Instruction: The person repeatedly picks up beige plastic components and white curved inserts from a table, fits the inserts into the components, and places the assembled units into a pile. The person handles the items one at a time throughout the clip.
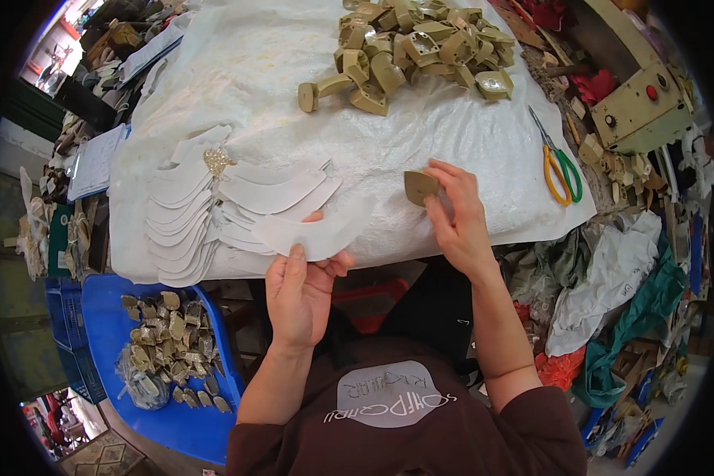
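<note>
Near the front edge of the table, my left hand pinches a thin white curved piece between thumb and fingers. To the right of it, my right hand holds a tan shoe heel, its flat side facing up, just above the white table cover. Overlapping rows of similar white curved pieces lie left of my hands, with a small gold beaded-looking item among them. At the far side, a heap of tan shoe heels is piled up.
Scissors with one yellow and one green handle lie near the right edge. At lower left, a blue chair carries more heels and a clear plastic bag. A control box with a red button and crumpled bags crowd the right side.
</note>
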{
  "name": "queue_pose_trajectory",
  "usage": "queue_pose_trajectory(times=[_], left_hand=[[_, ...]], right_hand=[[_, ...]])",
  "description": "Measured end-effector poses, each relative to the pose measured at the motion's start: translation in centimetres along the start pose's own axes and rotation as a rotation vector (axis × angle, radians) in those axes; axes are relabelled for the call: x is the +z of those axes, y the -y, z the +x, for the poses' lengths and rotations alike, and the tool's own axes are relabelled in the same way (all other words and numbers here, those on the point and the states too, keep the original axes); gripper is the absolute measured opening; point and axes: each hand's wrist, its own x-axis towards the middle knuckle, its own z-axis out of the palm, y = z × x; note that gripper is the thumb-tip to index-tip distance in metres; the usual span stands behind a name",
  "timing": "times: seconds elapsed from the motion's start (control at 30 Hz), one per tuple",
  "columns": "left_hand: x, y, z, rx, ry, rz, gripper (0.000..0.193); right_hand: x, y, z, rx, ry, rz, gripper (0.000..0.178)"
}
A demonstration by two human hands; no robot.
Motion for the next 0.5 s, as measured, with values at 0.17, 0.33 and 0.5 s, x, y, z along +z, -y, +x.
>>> queue_pose_trajectory(times=[0.17,0.33,0.5], left_hand=[[0.0,0.6,-0.4,0.011,-0.078,0.117,0.040],[0.5,1.5,-0.9,0.067,-0.084,0.184,0.037],[2.1,1.0,-1.4,0.015,0.065,0.114,0.039]], right_hand=[[-0.6,0.2,-2.6,0.153,-0.027,0.325,0.036],[-1.9,5.6,-2.1,-0.069,0.015,0.623,0.045],[1.8,6.2,-2.2,-0.362,-0.199,0.563,0.042]])
